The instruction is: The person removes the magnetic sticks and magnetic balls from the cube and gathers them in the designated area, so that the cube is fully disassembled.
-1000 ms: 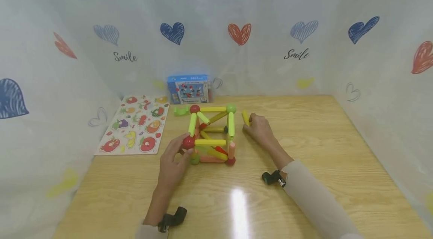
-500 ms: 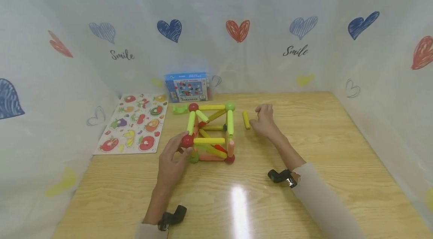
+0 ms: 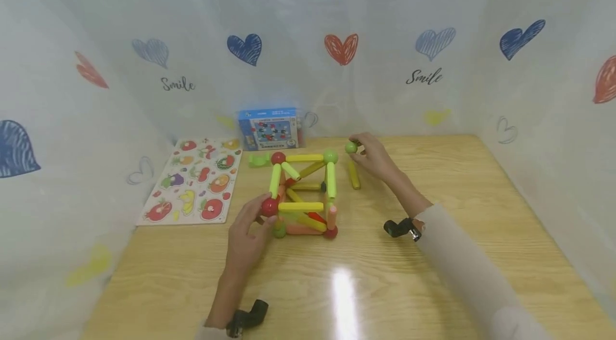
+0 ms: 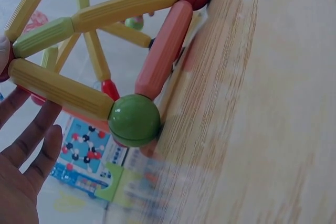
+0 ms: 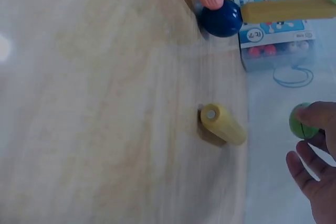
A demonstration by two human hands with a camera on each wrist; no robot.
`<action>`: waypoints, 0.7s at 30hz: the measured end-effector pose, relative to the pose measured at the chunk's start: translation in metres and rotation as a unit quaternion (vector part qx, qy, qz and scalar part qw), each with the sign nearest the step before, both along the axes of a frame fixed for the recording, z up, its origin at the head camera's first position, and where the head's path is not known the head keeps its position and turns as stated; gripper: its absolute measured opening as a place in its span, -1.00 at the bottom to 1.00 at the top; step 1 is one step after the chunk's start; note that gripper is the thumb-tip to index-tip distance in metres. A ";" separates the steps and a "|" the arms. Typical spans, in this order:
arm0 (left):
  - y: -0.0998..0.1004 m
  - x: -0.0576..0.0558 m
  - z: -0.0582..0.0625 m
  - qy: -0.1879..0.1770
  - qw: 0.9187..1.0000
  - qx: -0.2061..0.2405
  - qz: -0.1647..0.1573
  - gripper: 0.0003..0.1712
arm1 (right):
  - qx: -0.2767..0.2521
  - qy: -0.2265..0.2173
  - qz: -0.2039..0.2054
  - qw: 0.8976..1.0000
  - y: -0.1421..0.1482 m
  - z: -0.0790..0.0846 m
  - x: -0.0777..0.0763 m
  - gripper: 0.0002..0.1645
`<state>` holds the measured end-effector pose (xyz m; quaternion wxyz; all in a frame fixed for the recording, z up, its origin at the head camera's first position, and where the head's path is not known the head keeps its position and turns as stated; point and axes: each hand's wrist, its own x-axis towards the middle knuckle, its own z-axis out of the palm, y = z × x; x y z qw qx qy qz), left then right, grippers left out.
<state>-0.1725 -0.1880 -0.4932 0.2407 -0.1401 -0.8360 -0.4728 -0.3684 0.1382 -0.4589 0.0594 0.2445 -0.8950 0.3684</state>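
A box-shaped frame of magnetic sticks (image 3: 301, 206) and balls stands on the table, in yellow, light green and pink. My left hand (image 3: 245, 238) holds the red ball (image 3: 270, 207) at its upper near-left corner, thumb and fingers about it. In the left wrist view, a green ball (image 4: 134, 120) forms a lower corner. To the right of the frame, my right hand (image 3: 377, 159) pinches a loose light-green ball (image 3: 351, 146) between thumb and fingers. Below that hand a yellow stick (image 3: 354, 175) lies on the table, apart from the frame. The right wrist view shows its round end.
A blue toy box (image 3: 270, 129) stands at the table's back edge, with a small green piece (image 3: 259, 160) in front of it. On the left lies a fruit puzzle board (image 3: 180, 206). A white printed curtain (image 3: 298, 83) surrounds the wooden table (image 3: 433, 179).
My right hand has let go of the yellow stick, leaving it on the table, moved toward the back and taken hold of a light-green ball. The left hand still holds the red ball.
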 end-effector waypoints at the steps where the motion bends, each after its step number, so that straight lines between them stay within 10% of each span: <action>1: 0.000 0.000 0.000 -0.002 1.000 0.001 0.003 -0.33 | 0.008 -0.005 0.000 1.000 -0.002 0.001 -0.007 -0.50; 21: 0.001 0.000 -0.003 0.013 1.000 0.003 -0.014 -0.31 | 0.079 -0.047 0.023 0.995 -0.055 -0.008 -0.077 -0.63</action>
